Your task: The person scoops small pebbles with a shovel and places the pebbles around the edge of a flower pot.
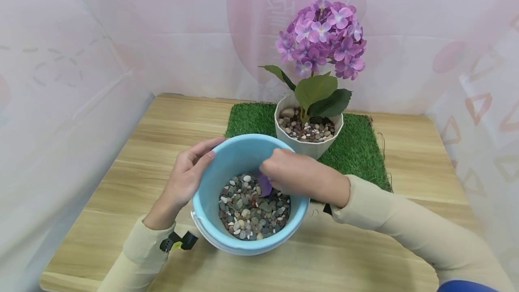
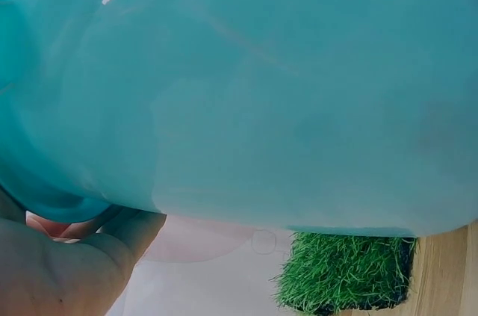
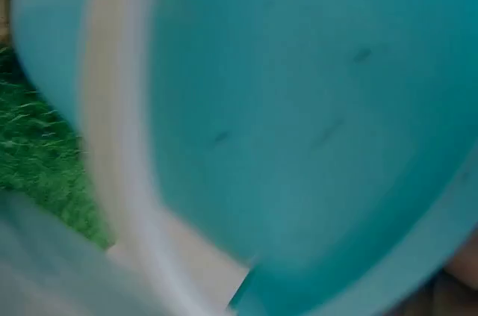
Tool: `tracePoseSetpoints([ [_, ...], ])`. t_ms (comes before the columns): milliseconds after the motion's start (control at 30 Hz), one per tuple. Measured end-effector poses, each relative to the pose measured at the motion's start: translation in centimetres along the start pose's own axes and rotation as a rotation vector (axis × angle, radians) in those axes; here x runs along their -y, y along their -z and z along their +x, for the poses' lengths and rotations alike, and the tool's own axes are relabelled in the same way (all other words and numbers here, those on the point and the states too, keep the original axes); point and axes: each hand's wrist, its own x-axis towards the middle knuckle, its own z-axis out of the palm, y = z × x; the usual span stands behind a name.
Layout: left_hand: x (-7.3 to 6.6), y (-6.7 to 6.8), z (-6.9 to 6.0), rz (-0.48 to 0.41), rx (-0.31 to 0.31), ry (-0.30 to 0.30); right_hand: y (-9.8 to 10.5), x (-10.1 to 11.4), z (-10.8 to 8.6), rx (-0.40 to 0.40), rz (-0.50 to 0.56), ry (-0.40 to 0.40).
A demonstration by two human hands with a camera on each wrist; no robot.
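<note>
Bucket (image 1: pixel 239 157) sits between the hands (image 1: pixel 184 177) (image 1: pixel 285 171), one apparently gripping a scoop (image 1: pixel 265 186).

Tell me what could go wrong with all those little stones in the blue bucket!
Stones might spill on the table if the right hand lifts the purple tool out too fast. The bucket might tip if that hand pushes hard, since the left hand only touches one side. And the flowerpot sits close behind, so a bump could jolt it.
</note>
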Motion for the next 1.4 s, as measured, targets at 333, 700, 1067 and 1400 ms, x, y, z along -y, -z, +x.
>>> tracePoseSetpoints([
  [333,0.1,-0.1,-0.2,0.013,-0.009,0.002,-1.2,-0.4,0.2,-0.088,0.178,0.009],
  [700,0.2,-0.2,-0.3,0.011,-0.006,-0.031,-2.4,-0.2,0.2,-0.117,0.252,0.046],
  [1067,0.4,-0.2,-0.5,0.003,-0.005,-0.03,-2.5,0.3,0.3,-0.118,0.32,0.078],
  [1400,0.1,0.0,-0.2,-0.018,0.007,-0.046,-2.3,0.1,-0.2,-0.178,0.431,0.115],
])
